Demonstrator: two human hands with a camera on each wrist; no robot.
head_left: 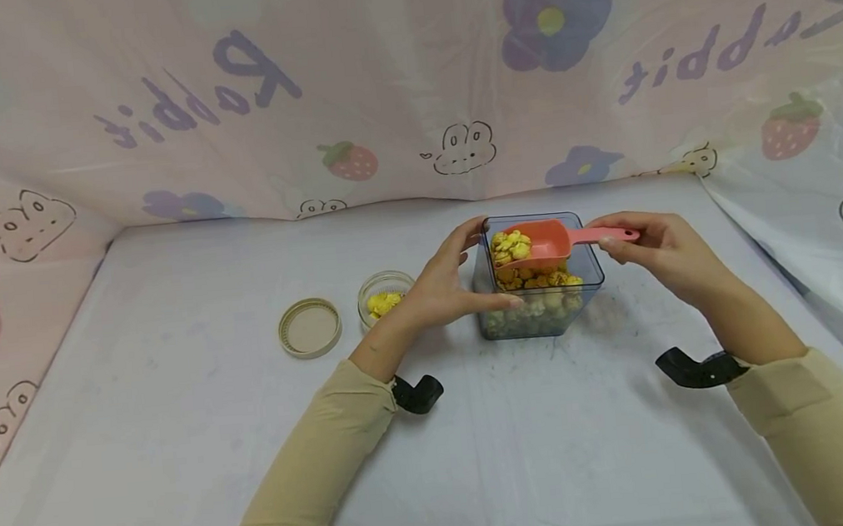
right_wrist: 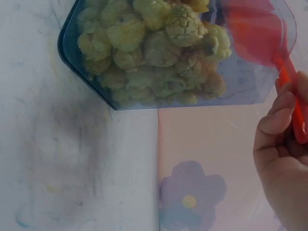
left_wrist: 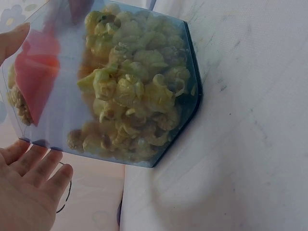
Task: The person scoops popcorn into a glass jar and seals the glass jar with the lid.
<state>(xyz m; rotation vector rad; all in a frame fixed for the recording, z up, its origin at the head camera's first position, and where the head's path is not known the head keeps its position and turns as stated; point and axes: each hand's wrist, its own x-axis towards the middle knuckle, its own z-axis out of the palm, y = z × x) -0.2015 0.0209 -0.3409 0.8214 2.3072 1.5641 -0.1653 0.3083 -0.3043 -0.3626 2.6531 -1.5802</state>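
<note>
A clear bluish plastic container [head_left: 589,269], partly filled with yellow popcorn [left_wrist: 130,91], stands on the white table. My left hand [head_left: 441,290] holds it from the left, thumb at the near side and fingers at the far left corner. My right hand [head_left: 665,254] pinches the handle of a coral-red scoop [head_left: 551,239] between thumb and fingers. The scoop lies level inside the container's mouth, above the lower popcorn, with several yellow pieces [head_left: 512,245] in its bowl. In the right wrist view, the scoop's bowl shows through the container wall.
Left of the container, partly behind my left wrist, is a small round clear jar [head_left: 393,277] with yellow popcorn in it. A round lid [head_left: 310,329] lies beside the jar. A printed curtain [head_left: 391,90] bounds the table's back and sides.
</note>
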